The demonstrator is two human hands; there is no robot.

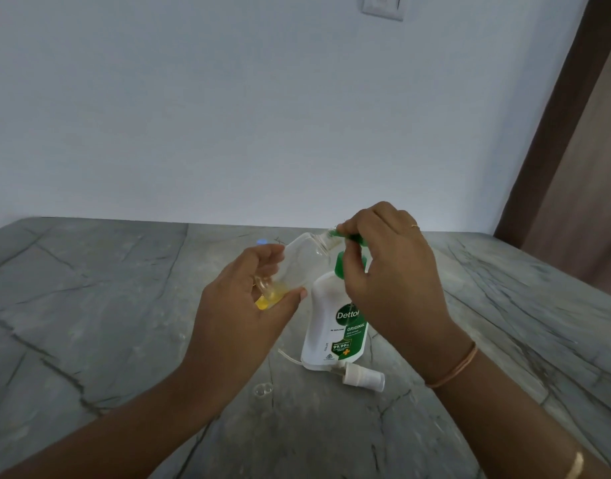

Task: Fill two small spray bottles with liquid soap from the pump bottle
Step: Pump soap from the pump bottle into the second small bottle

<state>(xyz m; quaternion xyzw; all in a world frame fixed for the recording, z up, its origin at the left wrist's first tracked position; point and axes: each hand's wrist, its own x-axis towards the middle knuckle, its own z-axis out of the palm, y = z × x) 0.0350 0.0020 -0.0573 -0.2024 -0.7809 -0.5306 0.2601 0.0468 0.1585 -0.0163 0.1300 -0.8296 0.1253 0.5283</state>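
From your head camera, your left hand (pixel 248 299) grips a small clear spray bottle (pixel 297 257) with its cap off. Fingers and thumb curl round its lower half, and it is tilted so the open neck points up and to the right. A little yellow soap (pixel 266 301) sits pooled at its low end, inside your palm. Your right hand (pixel 394 271) is closed over the green pump head (pixel 354 239) of the Dettol pump bottle (pixel 335 326), fingers curled down around it, with the green spout meeting the mouth of the spray bottle. The pump bottle stands upright on the grey veined table (pixel 124 305), between your two forearms and just under your right hand. In front of its base lies a white spray cap (pixel 364 375) on its side, its thin dip tube trailing off to the left and touching the table. A small clear cap (pixel 262 389) lies near it, closer to your left forearm. You have a thin band (pixel 456 368) on your right wrist. Behind the table is a pale wall with a switch plate (pixel 383 6) at the top.
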